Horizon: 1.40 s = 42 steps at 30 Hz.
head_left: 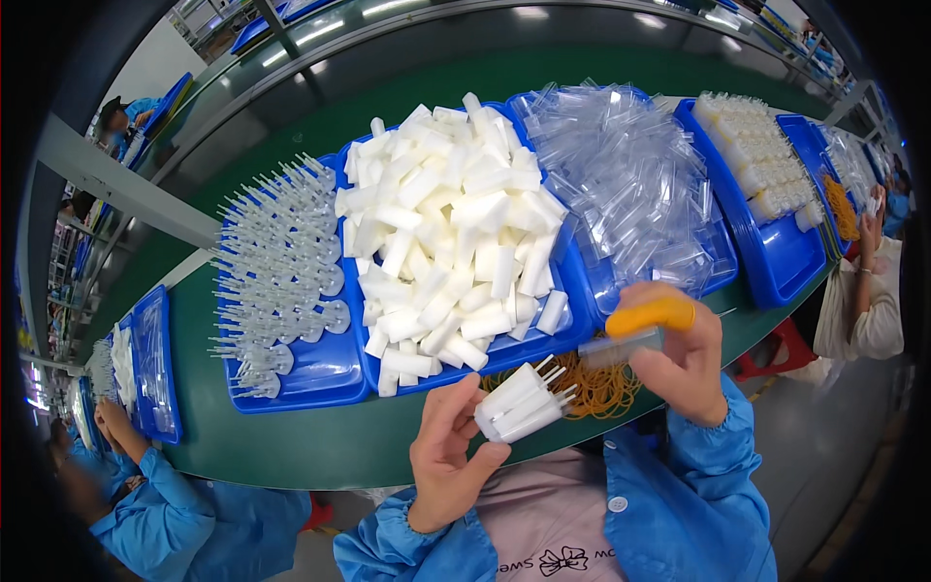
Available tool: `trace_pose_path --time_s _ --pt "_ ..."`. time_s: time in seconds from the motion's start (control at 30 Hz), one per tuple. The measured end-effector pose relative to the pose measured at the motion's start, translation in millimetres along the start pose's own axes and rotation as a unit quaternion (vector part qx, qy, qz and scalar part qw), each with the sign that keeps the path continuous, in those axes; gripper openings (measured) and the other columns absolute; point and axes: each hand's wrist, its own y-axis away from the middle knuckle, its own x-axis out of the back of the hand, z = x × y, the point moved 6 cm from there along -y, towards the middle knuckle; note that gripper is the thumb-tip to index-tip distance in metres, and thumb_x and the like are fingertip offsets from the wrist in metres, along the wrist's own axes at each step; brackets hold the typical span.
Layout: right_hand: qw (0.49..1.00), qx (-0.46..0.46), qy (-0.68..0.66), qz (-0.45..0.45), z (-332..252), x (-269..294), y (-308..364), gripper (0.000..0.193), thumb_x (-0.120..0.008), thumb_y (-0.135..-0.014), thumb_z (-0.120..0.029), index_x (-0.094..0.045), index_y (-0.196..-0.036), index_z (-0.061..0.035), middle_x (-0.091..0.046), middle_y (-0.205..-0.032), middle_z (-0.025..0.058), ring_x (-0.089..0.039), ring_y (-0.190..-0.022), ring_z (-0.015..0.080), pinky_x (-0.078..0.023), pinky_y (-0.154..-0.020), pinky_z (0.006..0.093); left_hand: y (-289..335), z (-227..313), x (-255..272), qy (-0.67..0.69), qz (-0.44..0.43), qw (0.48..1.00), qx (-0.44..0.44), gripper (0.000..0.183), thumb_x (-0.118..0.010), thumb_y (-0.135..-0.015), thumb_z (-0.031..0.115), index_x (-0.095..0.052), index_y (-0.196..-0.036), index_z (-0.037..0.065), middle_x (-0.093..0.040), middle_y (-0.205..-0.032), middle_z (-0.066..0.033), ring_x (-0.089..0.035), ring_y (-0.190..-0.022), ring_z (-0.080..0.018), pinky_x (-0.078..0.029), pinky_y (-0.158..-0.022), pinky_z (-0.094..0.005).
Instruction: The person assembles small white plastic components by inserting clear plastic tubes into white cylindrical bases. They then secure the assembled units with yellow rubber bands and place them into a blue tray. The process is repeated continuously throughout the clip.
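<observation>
My left hand (454,448) is closed around a white plastic part with several white cylinders (519,405); thin rods stick out of its right end. Just up and to the right is my right hand (679,354), wearing an orange finger cot (652,315). Between its thumb and index finger it pinches a clear plastic tube (621,346), apart from the part in the left hand. Below the tube lies a pile of yellow-brown rubber bands (601,388), partly hidden by the held things.
Ahead stand blue trays of thin-rodded white parts (281,262), short white cylinders (446,223) and clear tubes (630,175). A blue tray (786,257) of rowed assemblies is at right. The green table (272,446) curves across. Co-workers in blue (184,514) and white (878,291) sit either side.
</observation>
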Motion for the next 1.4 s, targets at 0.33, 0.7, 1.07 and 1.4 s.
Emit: trace_pose_path --time_s 0.33,0.7,1.07,1.4 --pt "0.96 -0.119 -0.253 0.008 15.4 -26.0 16.1 0.023 -0.059 -0.081 -0.008 -0.062 -0.101 0.0045 -0.06 -0.097 0.0089 -0.057 -0.089 0.0137 -0.044 -0.08 0.0269 3.2 12.7 -6.6 -0.125 -0.025 0.991 -0.039 0.051 -0.074 -0.077 0.008 -0.055 -0.123 -0.001 -0.042 -0.115 -0.0098 -0.045 -0.1 -0.0163 -0.039 -0.085 -0.0263" --pt "0.94 -0.155 -0.303 -0.005 13.1 -36.5 25.0 0.023 -0.058 -0.08 -0.007 -0.062 -0.1 0.0049 -0.06 -0.098 0.0097 -0.057 -0.087 0.0137 -0.045 -0.078 0.0253 5.9 13.8 -10.3 -0.135 -0.008 0.989 -0.06 0.053 -0.074 -0.077 0.013 -0.054 -0.123 -0.002 -0.043 -0.113 -0.0117 -0.044 -0.096 -0.016 -0.037 -0.082 -0.0258" --pt "0.97 -0.096 -0.22 0.033 10.5 -31.4 27.5 0.022 -0.059 -0.079 -0.005 -0.063 -0.098 0.005 -0.061 -0.095 0.0096 -0.058 -0.085 0.0138 -0.046 -0.076 0.0255 0.5 21.1 -19.0 -0.133 -0.044 0.99 -0.025 0.047 -0.068 -0.081 0.013 -0.053 -0.123 -0.004 -0.042 -0.11 -0.0134 -0.046 -0.094 -0.0202 -0.038 -0.084 -0.0277" --pt "0.942 -0.144 -0.301 0.036 17.6 -37.5 30.1 0.02 -0.055 -0.083 -0.005 -0.062 -0.099 0.0056 -0.061 -0.096 0.0093 -0.059 -0.087 0.0142 -0.046 -0.08 0.0268 3.6 21.6 -22.2 -0.26 -0.096 0.959 -0.067 0.05 -0.067 -0.082 0.018 -0.051 -0.123 -0.005 -0.039 -0.111 -0.0121 -0.042 -0.101 -0.0194 -0.037 -0.088 -0.0295"
